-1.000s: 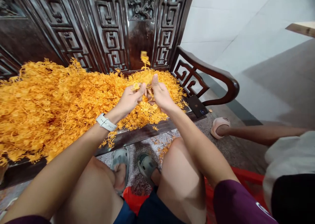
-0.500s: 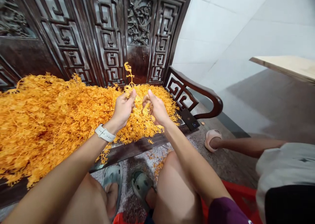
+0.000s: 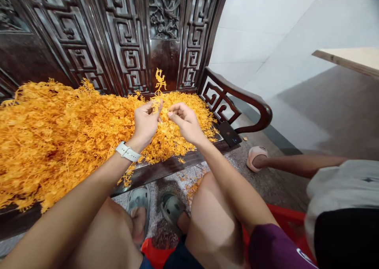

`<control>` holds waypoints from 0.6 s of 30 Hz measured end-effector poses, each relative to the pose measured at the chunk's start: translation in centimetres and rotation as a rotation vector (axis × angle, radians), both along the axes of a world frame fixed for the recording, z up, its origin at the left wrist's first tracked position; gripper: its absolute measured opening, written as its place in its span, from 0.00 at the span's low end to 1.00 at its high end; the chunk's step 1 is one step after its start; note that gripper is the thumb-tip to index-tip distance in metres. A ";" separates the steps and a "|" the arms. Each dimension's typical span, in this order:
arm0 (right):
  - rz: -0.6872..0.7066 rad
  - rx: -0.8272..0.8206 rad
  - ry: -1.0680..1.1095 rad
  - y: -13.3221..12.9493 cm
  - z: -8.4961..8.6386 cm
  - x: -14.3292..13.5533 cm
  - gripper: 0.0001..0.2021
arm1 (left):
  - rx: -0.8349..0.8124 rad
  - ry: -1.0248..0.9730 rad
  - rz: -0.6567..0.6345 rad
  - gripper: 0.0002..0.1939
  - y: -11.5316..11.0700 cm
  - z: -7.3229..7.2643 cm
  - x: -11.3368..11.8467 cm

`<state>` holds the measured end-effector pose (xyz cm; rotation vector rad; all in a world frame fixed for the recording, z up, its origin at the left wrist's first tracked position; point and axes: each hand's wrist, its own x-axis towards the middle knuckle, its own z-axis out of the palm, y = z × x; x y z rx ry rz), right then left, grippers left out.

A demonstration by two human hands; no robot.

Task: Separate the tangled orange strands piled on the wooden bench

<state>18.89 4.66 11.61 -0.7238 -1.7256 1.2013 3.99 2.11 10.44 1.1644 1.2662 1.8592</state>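
My left hand (image 3: 146, 121), with a pale watch on its wrist, pinches a branching orange plastic piece (image 3: 160, 79) that sticks up above the fingers. Close to its right is my right hand (image 3: 186, 121), thumb and fingertips drawn together near the lower part of the piece; whatever lies between those fingertips is too small to make out. Beneath and behind both hands, a large heap of similar orange pieces (image 3: 77, 131) covers the seat of a dark carved wooden bench (image 3: 166, 70).
A black phone (image 3: 227, 134) lies at the seat's right end, beside the curved armrest (image 3: 260, 113). Another person's leg (image 3: 296, 165) with a pink shoe is at the right. A wooden board edge (image 3: 349, 62) juts in at upper right. Orange bits lie on the floor.
The orange strands that were at my right hand are gone from it, and its fingers have closed nearer my left hand. The held piece has turned. The view has shifted slightly.
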 end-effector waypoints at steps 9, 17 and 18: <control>0.133 -0.106 0.086 -0.6 -0.5 -1.5 0.23 | 0.101 0.066 -0.005 0.09 0.0 -0.3 0.5; -0.067 -0.002 0.034 -1.0 -0.5 -1.6 0.25 | 0.070 0.089 0.055 0.11 0.3 0.2 0.6; -0.078 -0.003 0.016 -1.3 -0.5 -1.7 0.25 | 0.066 0.093 0.076 0.11 0.3 0.3 0.6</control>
